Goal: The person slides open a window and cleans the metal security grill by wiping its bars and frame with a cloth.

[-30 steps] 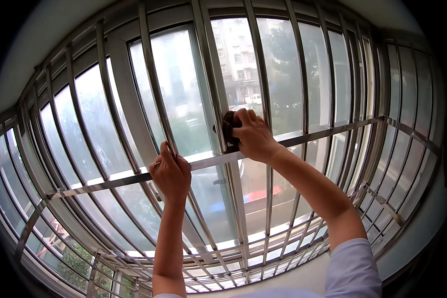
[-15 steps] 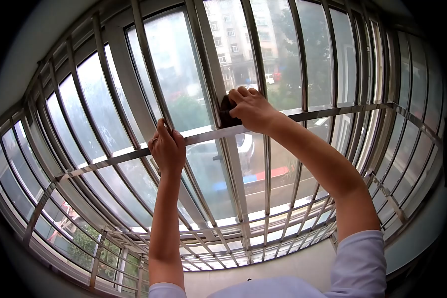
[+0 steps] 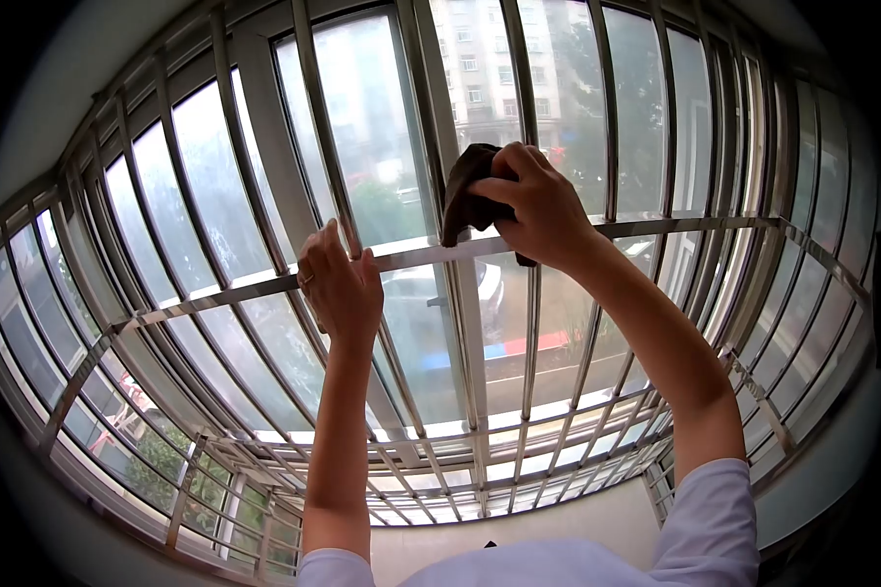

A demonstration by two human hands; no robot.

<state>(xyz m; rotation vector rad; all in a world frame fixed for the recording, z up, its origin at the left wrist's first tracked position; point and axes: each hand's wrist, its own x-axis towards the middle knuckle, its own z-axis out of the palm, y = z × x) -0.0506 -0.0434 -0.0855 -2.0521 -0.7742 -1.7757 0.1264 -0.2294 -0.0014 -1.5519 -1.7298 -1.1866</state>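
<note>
A dark brown cloth (image 3: 475,196) is pinched in my right hand (image 3: 546,210), just above the flat horizontal rail (image 3: 426,255) and in front of the bars. Part of the cloth hangs to the left of my fingers and a small piece shows below my palm. My left hand (image 3: 341,286) is at the same rail further left, its fingers wrapped round the rail beside an upright bar (image 3: 325,147). A ring shows on one of its fingers. The window glass (image 3: 387,205) is behind the bars.
Metal bars run across the whole view, with side grilles at the left (image 3: 69,382) and right (image 3: 817,245). Lower down, a slatted metal grid (image 3: 460,489) juts out above a pale wall (image 3: 558,509). A building, trees and a vehicle show outside through the glass.
My right hand has come away from the upright bar with the cloth, which now hangs more loosely and shows more of itself. My left hand stays at the rail, its fingers slightly shifted.
</note>
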